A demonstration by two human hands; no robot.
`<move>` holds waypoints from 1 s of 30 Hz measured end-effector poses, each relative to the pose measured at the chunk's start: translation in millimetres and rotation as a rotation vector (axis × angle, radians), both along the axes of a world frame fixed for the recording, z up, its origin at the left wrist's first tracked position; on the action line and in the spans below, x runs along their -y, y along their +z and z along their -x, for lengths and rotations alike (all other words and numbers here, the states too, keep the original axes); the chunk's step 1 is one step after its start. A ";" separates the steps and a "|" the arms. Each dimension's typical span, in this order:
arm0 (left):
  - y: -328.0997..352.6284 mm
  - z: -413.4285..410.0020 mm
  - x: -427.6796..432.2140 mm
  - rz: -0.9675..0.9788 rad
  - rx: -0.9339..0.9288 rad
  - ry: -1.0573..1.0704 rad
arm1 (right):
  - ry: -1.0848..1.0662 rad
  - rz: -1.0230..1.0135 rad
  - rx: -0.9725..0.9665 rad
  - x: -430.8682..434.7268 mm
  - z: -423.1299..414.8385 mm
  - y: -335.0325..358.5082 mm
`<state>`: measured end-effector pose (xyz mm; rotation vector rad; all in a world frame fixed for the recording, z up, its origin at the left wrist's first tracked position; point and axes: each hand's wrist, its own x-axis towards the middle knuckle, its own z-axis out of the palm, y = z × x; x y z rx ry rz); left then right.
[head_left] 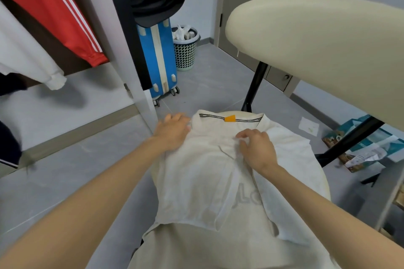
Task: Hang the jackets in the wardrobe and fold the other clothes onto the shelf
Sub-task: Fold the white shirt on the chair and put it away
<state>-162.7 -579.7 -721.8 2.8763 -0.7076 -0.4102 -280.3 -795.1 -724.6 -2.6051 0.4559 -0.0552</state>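
Now one cream shirt [196, 181] lies spread over the round seat of one chair [324, 181], filling the picture from the centre down to 6 o'clock, its collar at the far end with a single orange tag [230, 118]. Two hands work on it. The left hand [173, 131] lies flat at the shirt's 10 o'clock corner, fingers [175, 118] straight and pressing the shoulder down. The right hand [258, 148] sits just below the collar, at the shirt's 1 o'clock, its fingers [244, 135] curled and pinching a bunch of the fabric.

At 10 o'clock stands the wardrobe [122, 50], with two garments plainly hanging in it: one red jacket [54, 6] with white stripes and one white sleeve [21, 54]. At 12 o'clock stand one blue suitcase [159, 57] and, just beside it, one mesh basket [185, 54]. The chair's cream backrest [317, 50] fills 2 o'clock.
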 end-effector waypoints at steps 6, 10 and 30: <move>-14.1 7.6 31.1 -0.066 -0.172 -0.098 | -0.092 0.007 -0.153 61.7 4.2 -3.8; -27.3 -4.8 32.2 -0.051 -0.221 -0.014 | -0.066 0.054 -0.328 88.5 -1.7 -10.5; -30.7 -35.6 34.0 0.228 -0.406 0.174 | -0.054 0.027 -0.427 104.2 -31.1 -12.8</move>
